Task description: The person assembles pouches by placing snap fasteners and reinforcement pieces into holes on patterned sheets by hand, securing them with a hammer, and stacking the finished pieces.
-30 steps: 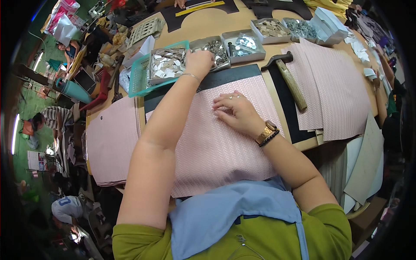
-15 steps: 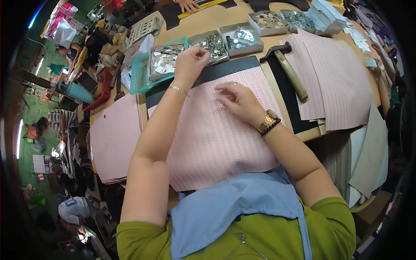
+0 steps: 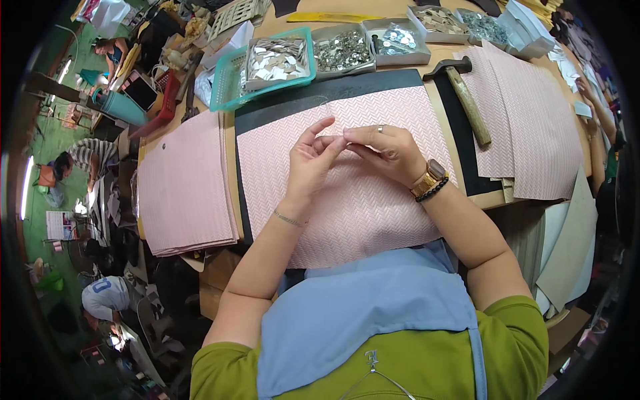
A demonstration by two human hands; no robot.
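My left hand and my right hand meet over the middle of a pink sheet with a woven zigzag pattern. Thumb and fingertips of both are pinched together at one spot. Whatever lies between them is too small to make out. Under the pink sheet's far edge shows a dark board. Just beyond it stands a teal basket bearing a box of flat whitish pieces. Beside that are a box of small metal fittings and a box of shiny silver discs.
A hammer with a wooden handle lies at the right on a dark strip, next to stacked pink sheets. Another pink stack lies at the left. A box of tan pieces stands farther back. Other people sit around.
My left hand has come back from the boxes to the middle of the pink sheet and met my right hand. The view has shifted slightly. A person's hand at the far side is gone.
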